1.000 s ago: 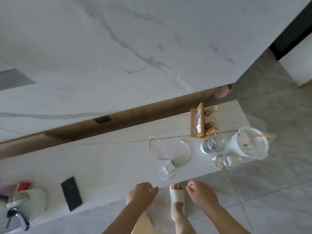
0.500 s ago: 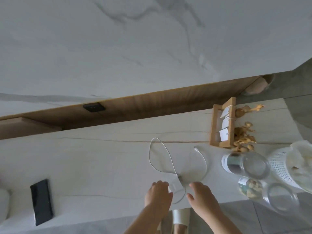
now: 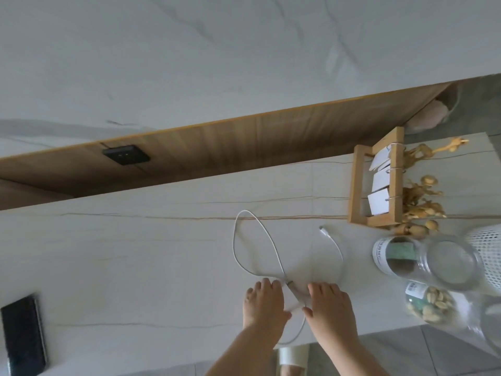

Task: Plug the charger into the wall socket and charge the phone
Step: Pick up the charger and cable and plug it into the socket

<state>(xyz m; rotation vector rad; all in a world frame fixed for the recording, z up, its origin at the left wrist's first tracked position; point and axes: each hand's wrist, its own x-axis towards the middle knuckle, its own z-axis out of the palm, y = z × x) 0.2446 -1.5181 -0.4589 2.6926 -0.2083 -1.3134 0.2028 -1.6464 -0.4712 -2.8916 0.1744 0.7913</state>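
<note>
Charger [image 3: 295, 295] white, flat on bench [image 3: 135, 253] near front edge, between both hands. Left hand [image 3: 264, 301] and right hand [image 3: 329, 303] flank it, fingers curled at its sides; grip not clearly closed, cannot tell. Cable [image 3: 254, 240] loops away beyond hands, free plug end [image 3: 324, 229] up-right. Phone [image 3: 24, 331] far left of grip. Wall socket [image 3: 126, 154] up-left, in wood strip. Glass jars [image 3: 423, 259] right.

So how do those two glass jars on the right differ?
The upper jar holds something dark and greenish behind a white label; the lower jar holds pale, nut-like pieces. The upper jar looks broader, and the lower jar lies nearer the counter edge. Both are clear glass, labelled and lying on their sides.
</note>
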